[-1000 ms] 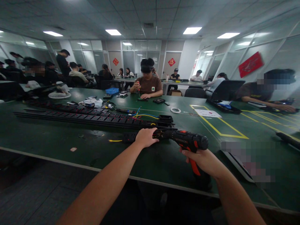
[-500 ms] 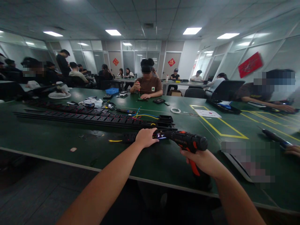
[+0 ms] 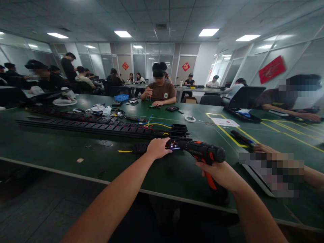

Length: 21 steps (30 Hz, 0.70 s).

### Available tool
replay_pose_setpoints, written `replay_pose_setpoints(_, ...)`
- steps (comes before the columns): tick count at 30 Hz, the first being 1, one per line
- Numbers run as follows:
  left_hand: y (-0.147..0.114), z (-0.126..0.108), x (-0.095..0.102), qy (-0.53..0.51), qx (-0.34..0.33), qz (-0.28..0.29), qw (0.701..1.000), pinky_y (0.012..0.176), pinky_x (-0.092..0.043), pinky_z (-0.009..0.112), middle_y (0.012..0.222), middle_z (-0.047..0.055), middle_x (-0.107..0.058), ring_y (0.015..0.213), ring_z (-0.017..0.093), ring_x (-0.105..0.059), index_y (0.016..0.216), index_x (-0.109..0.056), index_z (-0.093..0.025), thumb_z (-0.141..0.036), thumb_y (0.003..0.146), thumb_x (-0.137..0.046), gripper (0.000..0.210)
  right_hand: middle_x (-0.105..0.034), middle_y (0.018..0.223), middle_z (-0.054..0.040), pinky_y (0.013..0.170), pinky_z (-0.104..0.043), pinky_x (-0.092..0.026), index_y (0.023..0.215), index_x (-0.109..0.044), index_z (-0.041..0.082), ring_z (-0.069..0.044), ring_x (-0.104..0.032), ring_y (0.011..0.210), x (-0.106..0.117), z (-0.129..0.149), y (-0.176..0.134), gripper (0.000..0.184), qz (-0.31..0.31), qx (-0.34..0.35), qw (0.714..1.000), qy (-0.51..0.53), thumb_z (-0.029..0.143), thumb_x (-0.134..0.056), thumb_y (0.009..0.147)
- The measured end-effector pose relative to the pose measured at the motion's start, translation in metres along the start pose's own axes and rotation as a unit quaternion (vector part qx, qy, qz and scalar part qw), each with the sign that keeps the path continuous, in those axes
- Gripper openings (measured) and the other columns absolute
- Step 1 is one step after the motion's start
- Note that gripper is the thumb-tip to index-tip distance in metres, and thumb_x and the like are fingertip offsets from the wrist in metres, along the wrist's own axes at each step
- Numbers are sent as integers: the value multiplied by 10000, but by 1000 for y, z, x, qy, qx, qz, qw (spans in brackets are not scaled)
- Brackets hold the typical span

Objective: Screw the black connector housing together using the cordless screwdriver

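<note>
Ceiling lights (image 3: 209,32) are glowing over this green tabletop (image 3: 55,148), red diamond signs (image 3: 186,66) are hanging along the far wall (image 3: 206,60), and seemingly glass partitions (image 3: 312,59) are lining the right.

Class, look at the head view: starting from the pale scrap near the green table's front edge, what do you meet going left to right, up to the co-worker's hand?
Pale scrap → yellow strip → left hand → power drill → co-worker's hand.

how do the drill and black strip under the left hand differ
The drill has orange parts; the strip looks all black at left. The drill has an angled handle, gripped by the right hand; the strip is straight, under the left hand. Both are mostly black.
</note>
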<state>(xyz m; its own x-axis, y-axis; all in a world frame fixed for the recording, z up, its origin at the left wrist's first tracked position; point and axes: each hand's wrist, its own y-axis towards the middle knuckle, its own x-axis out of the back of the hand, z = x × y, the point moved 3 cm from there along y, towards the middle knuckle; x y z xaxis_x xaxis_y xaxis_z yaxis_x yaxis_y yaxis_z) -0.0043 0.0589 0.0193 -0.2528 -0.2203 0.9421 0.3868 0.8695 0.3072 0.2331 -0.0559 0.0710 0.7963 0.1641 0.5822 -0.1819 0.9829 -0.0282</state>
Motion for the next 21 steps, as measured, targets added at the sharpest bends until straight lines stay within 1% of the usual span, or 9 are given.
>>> replay_pose_setpoints(2, 0, 0, 0, 0, 2, 2, 1000, 953, -486, 415, 1249, 85, -710, 1120, 308, -665, 1422, -537, -262, -620, 845, -668, 691, -674, 736, -25, 660, -347, -502, 941, -668, 183, -210, -637, 663, 0, 1, 0, 356, -2, 1, 1000, 10, 497, -653, 774)
replay_pose_setpoints(4, 0, 0, 0, -2, 4, 6, 1000, 956, -484, 414, 1248, 86, -710, 1126, 308, -664, 1415, -544, -265, -619, 845, -669, 684, -724, 868, -58, 670, -354, -516, 975, -679, 181, -203, -642, 663, 0, 1, -1, 371, 2, 4, 1000, 28, 486, -674, 764)
replay_pose_setpoints(6, 0, -1, 2, -2, 7, 10, 1000, 962, -482, 409, 1251, 84, -710, 1132, 305, -663, 1408, -549, -268, -620, 845, -670, 675, -745, 996, -81, 678, -360, -526, 1048, -678, 184, -192, -637, 656, -1, 1, -1, 410, 8, 6, 999, 52, 470, -691, 755)
replay_pose_setpoints(8, 0, -2, 3, -3, 8, 10, 1000, 965, -482, 405, 1257, 81, -708, 1134, 301, -663, 1406, -552, -268, -619, 845, -671, 672, -749, 1047, -88, 677, -363, -531, 1108, -666, 190, -185, -630, 648, -1, 1, 0, 447, 8, 6, 997, 70, 454, -700, 749)
replay_pose_setpoints(10, -1, -2, 4, -3, 7, 10, 1000, 963, -485, 405, 1259, 82, -708, 1132, 301, -665, 1405, -553, -265, -618, 848, -670, 670, -749, 1034, -86, 676, -364, -530, 1102, -670, 188, -186, -631, 649, -1, 1, 0, 443, 7, 6, 997, 70, 455, -701, 750)
replay_pose_setpoints(16, -1, -2, 2, 2, 3, 4, 1000, 946, -494, 407, 1221, 79, -723, 1112, 304, -674, 1389, -563, -268, -617, 845, -672, 655, -740, 929, -71, 702, -362, -532, 966, -694, 181, -196, -647, 658, 0, 0, 0, 375, -1, 7, 1000, 29, 493, -685, 759)
replay_pose_setpoints(21, 0, -1, 1, 2, 6, 7, 1000, 970, -484, 407, 1258, 78, -709, 1138, 300, -663, 1404, -551, -265, -620, 846, -671, 672, -732, 873, -59, 689, -355, -523, 979, -695, 180, -206, -653, 672, 0, -8, 3, 373, 2, 7, 1000, 13, 500, -671, 789)
